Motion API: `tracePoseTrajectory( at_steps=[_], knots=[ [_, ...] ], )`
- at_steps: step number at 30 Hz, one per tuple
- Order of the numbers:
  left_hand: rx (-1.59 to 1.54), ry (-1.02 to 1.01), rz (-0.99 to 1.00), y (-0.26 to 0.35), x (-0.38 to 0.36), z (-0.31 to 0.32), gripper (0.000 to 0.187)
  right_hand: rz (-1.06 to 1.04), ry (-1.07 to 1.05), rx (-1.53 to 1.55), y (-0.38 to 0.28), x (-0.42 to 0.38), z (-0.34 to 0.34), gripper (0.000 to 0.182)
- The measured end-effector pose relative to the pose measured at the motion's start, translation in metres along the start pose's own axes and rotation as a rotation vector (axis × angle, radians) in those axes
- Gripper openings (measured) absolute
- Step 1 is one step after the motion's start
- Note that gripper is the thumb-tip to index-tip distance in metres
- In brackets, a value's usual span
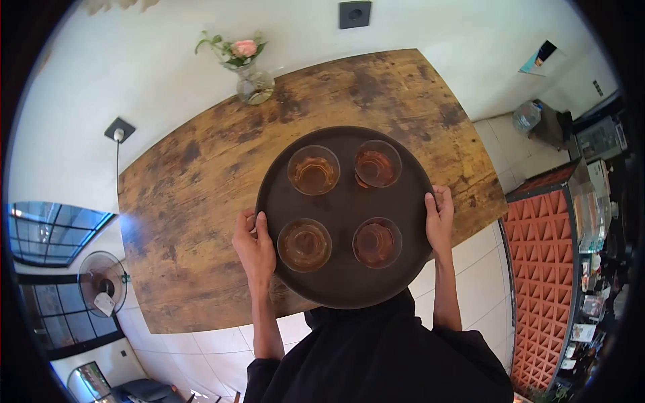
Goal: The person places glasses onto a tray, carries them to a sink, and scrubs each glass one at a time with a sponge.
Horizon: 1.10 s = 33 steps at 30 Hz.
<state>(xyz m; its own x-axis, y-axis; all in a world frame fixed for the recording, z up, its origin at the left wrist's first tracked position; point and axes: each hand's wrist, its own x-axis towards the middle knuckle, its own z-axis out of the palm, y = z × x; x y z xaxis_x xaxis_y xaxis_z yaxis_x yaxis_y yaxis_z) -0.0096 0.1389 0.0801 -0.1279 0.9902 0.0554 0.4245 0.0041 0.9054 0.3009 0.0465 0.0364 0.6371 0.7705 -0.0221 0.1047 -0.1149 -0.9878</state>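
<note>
A round dark brown serving tray (pixel 346 208) is held level in front of my body, over the near part of the wooden table. My left hand (pixel 255 247) grips its left rim, thumb on top and fingers underneath. On the opposite rim my right hand (pixel 440 218) has the same kind of hold. Two glasses of amber drink stand on the tray's left half, a far glass (pixel 314 170) and a near glass (pixel 304 245). The right half carries a far glass (pixel 377 164) and a near glass (pixel 377 243) with redder liquid. All of them are upright and apart.
The wooden table (pixel 195 201) reaches to the wall. A glass vase (pixel 255 84) with a pink flower stands at its far edge. At the left is a fan (pixel 103 283). An orange patterned counter (pixel 543 262) rises at the right, with a water bottle (pixel 527 117) farther back.
</note>
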Motion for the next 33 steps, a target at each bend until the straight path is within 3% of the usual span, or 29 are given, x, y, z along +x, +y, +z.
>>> tracePoseTrajectory(
  at_steps=[12,21,26,33],
  knots=[
    [-0.233,-0.242,0.040,0.071,-0.065,0.111,0.026,0.046,0.228,0.215,-0.016,-0.030,-0.162,0.019],
    [-0.270,-0.395,0.060,0.134,-0.175,0.269,0.031,0.067,0.378,0.040,-0.017,-0.040,-0.369,0.020],
    [-0.246,-0.509,0.027,0.178,-0.225,0.358,0.034,0.014,0.481,0.021,0.014,-0.022,-0.469,0.019],
    [-0.243,-0.596,0.141,0.227,-0.246,0.492,0.033,0.072,0.571,-0.014,0.029,0.035,-0.573,0.017]
  ],
)
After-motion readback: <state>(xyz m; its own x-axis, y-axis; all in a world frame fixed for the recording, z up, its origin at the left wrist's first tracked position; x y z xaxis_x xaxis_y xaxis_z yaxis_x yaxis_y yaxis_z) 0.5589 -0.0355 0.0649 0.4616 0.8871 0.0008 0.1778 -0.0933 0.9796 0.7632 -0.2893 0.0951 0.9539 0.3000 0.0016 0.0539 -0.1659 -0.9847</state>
